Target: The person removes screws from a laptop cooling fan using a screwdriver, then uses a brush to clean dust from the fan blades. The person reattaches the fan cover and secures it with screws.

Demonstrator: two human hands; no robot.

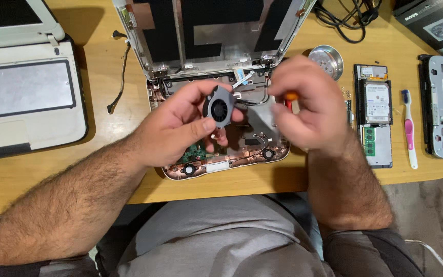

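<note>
You hold a small cooling fan (219, 106) above the opened laptop base (226, 149).

Your left hand (180, 125) pinches the fan by its rim between thumb and fingertips — a flat, round black plastic housing with dark blades around a hub — lifted just over the base, likely so the face is clear for inspection. Your right hand (308, 105) is closed round a screwdriver (292, 100) with an orange-and-red handle, also above the base, to the fan's right; its tip is hidden. Right of the base sit a shiny metal bowl (326, 61), a hard drive (377, 101) in its grey tray and a pink-and-white toothbrush (409, 133) — all on the smooth wooden desk (103, 169). A second pale laptop (26, 82) lies left of the base.
</note>
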